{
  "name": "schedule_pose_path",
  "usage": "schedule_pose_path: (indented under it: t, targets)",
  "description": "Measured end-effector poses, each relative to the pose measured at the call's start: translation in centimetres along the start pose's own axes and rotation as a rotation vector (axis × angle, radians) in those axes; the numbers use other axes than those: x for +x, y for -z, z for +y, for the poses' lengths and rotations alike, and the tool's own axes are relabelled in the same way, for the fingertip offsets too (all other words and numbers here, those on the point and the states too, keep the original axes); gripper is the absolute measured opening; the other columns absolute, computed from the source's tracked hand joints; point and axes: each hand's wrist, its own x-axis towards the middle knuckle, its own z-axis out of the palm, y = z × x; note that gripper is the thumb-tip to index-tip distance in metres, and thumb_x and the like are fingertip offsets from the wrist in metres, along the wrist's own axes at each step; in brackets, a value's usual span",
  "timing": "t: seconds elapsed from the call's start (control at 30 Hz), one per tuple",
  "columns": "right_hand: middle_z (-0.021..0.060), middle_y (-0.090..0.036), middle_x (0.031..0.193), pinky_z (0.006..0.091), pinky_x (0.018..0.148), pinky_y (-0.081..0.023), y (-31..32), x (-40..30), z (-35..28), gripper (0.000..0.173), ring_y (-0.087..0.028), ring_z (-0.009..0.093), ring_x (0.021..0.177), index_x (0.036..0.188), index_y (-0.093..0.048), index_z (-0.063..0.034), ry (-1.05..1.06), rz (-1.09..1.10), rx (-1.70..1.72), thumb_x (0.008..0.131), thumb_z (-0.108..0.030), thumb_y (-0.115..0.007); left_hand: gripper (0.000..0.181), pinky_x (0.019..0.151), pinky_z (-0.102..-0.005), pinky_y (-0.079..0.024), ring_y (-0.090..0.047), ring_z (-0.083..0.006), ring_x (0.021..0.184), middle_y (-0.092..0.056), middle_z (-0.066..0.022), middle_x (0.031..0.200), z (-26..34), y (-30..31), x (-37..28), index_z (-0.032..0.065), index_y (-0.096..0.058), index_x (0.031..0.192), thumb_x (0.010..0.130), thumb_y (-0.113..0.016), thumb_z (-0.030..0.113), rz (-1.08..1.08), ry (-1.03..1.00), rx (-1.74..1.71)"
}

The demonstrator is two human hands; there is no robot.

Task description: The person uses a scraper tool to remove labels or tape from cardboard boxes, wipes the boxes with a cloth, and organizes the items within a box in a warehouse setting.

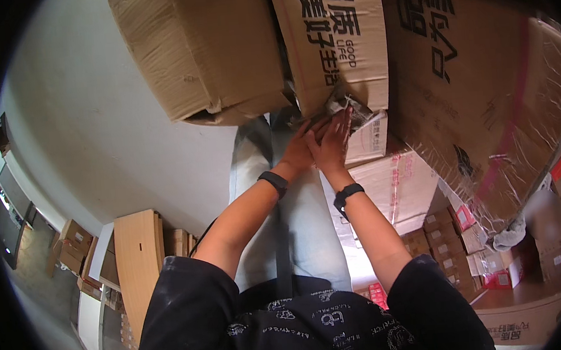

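My left hand (301, 149) and my right hand (329, 144) are close together in front of my legs, partly overlapping in this view. Both reach to the lower end of a tall cardboard carton (323, 89) printed with large dark characters. At that end, a crumpled patch of greyish wrapping (349, 106) shows by my right fingertips. My left fingertips lie in shadow under the carton's edge, and whether they grip anything is hidden. A smaller pale box (368, 139) sits just right of my right hand. Each wrist wears a black band.
A plain brown carton (228, 52) stands beside the printed one. At right a large film-wrapped carton (470, 93) leans close, above stacked small boxes (444, 249). A pale box with red tape print (394, 191) is near my right forearm. Wooden panels (137, 258) stand at left.
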Motion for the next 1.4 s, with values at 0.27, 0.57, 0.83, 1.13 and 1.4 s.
schedule_pose_path:
  t: [0.27, 0.57, 0.83, 1.13, 1.4]
  targets:
    - [0.0263, -0.024, 0.150, 0.0491, 0.114, -0.020, -0.1, 14.7, -1.9, 0.087, -0.021, 0.042, 0.140, 0.135, -0.034, 0.0126, 0.297, 0.205, -0.116, 0.078, -0.047, -0.062, 0.059, 0.114, -0.0413, -0.024, -0.039, -0.0208, 0.132, -0.048, -0.0085, 0.138, -6.2, 5.5, 9.5, 0.0085, -0.045, 0.137, 0.081, -0.056, 0.023, 0.314, -0.020, 0.239]
    - [0.0256, -0.040, 0.141, 0.0461, 0.112, -0.026, 2.2, 32.2, -11.4, 0.075, -0.031, 0.042, 0.134, 0.132, -0.042, 0.0089, 0.572, 0.283, -0.107, 0.081, -0.041, -0.064, 0.055, 0.103, -0.0459, -0.036, -0.049, -0.0347, 0.119, -0.053, -0.0221, 0.128, -12.4, 16.2, 21.7, 0.0029, -0.049, 0.131, 0.084, -0.058, 0.031, 0.494, -0.003, 0.293]
    - [0.0232, -0.047, 0.131, 0.0514, 0.103, -0.032, -2.0, 12.2, -5.7, 0.052, -0.043, 0.041, 0.121, 0.115, -0.051, 0.0010, 0.200, 0.266, -0.010, 0.075, -0.025, -0.070, 0.048, 0.109, -0.0390, -0.030, -0.040, -0.0352, 0.129, -0.045, -0.0184, 0.138, -2.9, 7.4, 5.9, 0.0036, -0.046, 0.133, 0.088, -0.055, 0.018, 0.402, 0.362, -0.642]
    - [0.0218, -0.048, 0.127, 0.0485, 0.103, -0.031, -7.1, 3.9, -9.6, 0.024, -0.042, 0.040, 0.119, 0.106, -0.049, -0.0006, -0.003, 0.136, 0.267, 0.083, -0.006, -0.051, 0.029, 0.114, -0.0433, -0.030, -0.054, -0.0258, 0.111, -0.062, -0.0097, 0.110, -11.7, 8.6, -4.4, 0.0046, -0.064, 0.104, 0.077, -0.057, 0.013, 0.066, -0.206, 0.219]
    - [0.0224, -0.017, 0.154, 0.0553, 0.112, -0.012, -18.3, 9.1, -19.2, 0.059, -0.015, 0.046, 0.139, 0.144, -0.034, -0.0099, -0.097, 0.304, 0.241, 0.093, -0.041, -0.038, 0.040, 0.115, -0.0411, -0.027, -0.049, -0.0275, 0.122, -0.056, -0.0129, 0.126, -26.0, 17.4, -2.3, 0.0037, -0.059, 0.118, 0.081, -0.056, 0.019, 0.037, -0.586, 0.305]
